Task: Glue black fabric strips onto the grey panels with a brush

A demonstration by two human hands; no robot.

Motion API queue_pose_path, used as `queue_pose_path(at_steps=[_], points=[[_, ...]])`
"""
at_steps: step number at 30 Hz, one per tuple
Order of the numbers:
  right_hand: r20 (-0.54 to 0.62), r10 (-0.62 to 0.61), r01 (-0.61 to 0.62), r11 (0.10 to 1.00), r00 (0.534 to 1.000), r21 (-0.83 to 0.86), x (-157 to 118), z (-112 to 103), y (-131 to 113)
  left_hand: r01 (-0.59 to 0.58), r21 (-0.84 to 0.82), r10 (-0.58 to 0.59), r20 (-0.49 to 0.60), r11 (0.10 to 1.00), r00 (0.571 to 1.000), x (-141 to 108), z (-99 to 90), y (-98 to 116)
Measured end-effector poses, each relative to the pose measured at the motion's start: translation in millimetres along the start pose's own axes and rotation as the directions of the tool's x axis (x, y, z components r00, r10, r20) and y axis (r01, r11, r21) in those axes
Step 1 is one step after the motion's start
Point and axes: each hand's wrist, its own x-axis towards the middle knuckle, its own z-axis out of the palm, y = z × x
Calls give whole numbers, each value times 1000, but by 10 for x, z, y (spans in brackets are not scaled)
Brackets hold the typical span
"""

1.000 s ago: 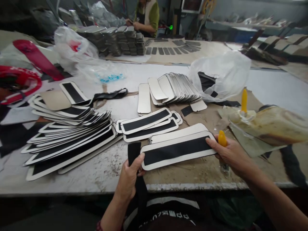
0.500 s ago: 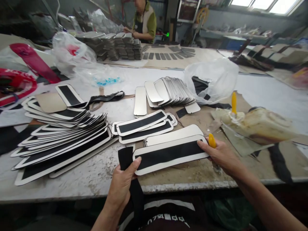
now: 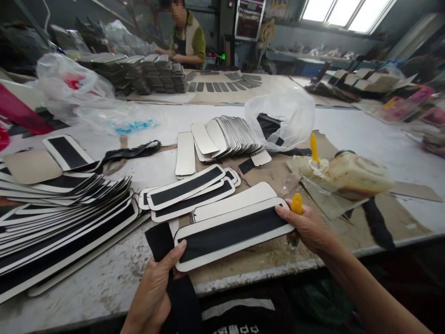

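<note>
A long white panel (image 3: 236, 232) with rounded corners and a black strip along its middle is held between my two hands. My left hand (image 3: 156, 283) pinches its left end, thumb on top, and also has black fabric strips (image 3: 160, 241) in its grasp, one hanging below. At the right end my right hand (image 3: 306, 227) grips the panel with the thumb over the face; a yellow handle (image 3: 296, 204) sticks up beside the fingers. Just behind lie plain white panels (image 3: 239, 199), and beyond them a few black-striped panels (image 3: 187, 185).
A large pile of striped panels (image 3: 69, 236) covers the left side. Plain panels (image 3: 232, 134) fan out behind, near a plastic bag (image 3: 295, 111). A stained plastic container (image 3: 361, 171) with a yellow-handled brush (image 3: 314, 148) stands right. A co-worker (image 3: 189, 41) works across the table.
My view has swung to the right, so the scene shifts left. Both hands still hold the panel, its left end now slightly lower in the view.
</note>
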Motion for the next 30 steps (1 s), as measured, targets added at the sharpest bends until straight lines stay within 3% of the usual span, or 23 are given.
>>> queue_pose_path(at_steps=[4,7,13,17,25,30], points=[[83,94,-116,938,992,327,-75,64,-43,180,-157,-174,52,971,983,-18,69,26],[82,138,-160,903,987,399,-74,98,-40,220,-193,-209,76,956,975,-8,88,26],[3,71,-70,977,997,203,8,71,2,-9,54,8,14,998,1000,66,46,21],[-20,60,-57,989,998,134,35,74,9,-67,144,66,9,987,998,110,52,19],[-131,83,-98,989,988,-114,96,64,100,-27,-153,64,248,988,967,93,20,48],[-196,113,-153,966,974,-207,160,122,102,-28,-188,72,231,982,970,124,-86,71]])
